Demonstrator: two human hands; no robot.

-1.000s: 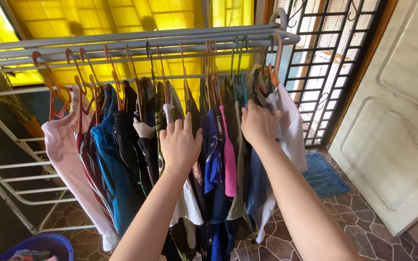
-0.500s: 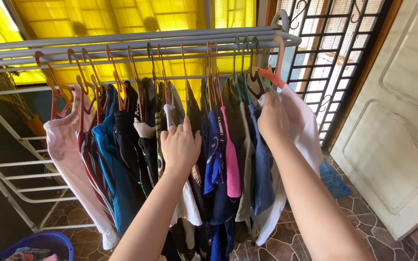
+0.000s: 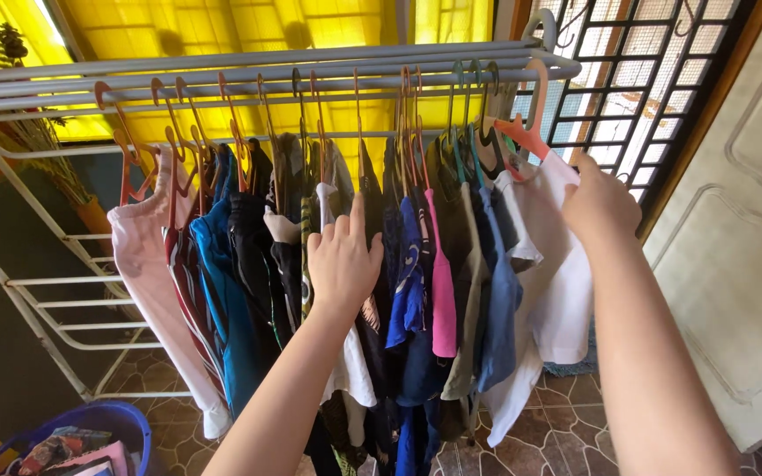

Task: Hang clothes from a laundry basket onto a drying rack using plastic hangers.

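Now the right hand (image 3: 600, 204) grips the white shirt (image 3: 557, 264) at the rail's (image 3: 310, 66) right end; the left hand (image 3: 343, 260), open, rests on dark clothes (image 3: 262, 256); best to slide gently, keeping hangers hooked.

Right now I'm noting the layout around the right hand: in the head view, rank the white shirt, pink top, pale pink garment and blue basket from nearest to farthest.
1. white shirt, under the right hand, rack's right end.
2. pink top, mid-rack.
3. pale pink garment, far left end.
4. blue basket, floor, bottom left.
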